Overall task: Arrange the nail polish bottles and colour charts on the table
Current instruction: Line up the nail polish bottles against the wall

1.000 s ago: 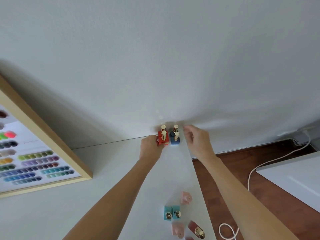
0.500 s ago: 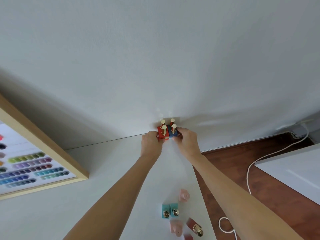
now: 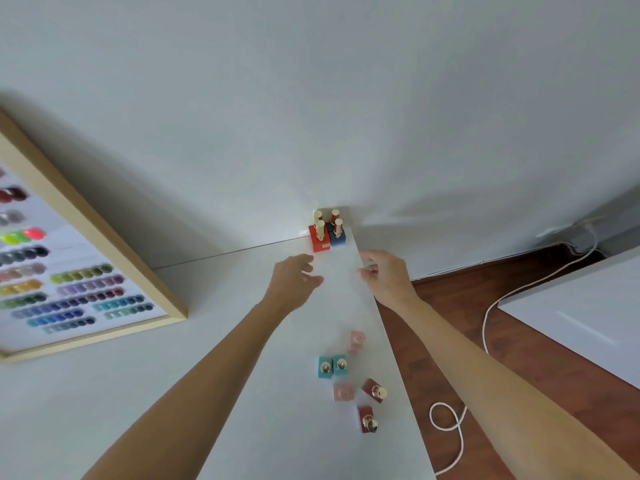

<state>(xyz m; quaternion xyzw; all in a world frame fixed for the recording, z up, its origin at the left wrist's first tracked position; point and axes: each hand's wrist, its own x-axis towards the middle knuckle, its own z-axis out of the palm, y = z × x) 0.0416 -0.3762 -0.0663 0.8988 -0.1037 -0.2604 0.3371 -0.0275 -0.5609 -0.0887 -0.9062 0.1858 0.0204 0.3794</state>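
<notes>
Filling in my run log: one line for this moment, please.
left hand open, empty | right hand open, empty | red and blue bottles grouped at wall

White cable (image 3: 485, 323) on wooden floor (image 3: 519, 358)

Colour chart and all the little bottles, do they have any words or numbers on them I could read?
No text can be read anywhere.
Framed colour chart: only rows of colour swatches; any print is too blurred.
Red nail polish bottle: a small gold tag at its base, too small to read.
Blue, teal, pink and dark red bottles: no lettering shows.
</notes>
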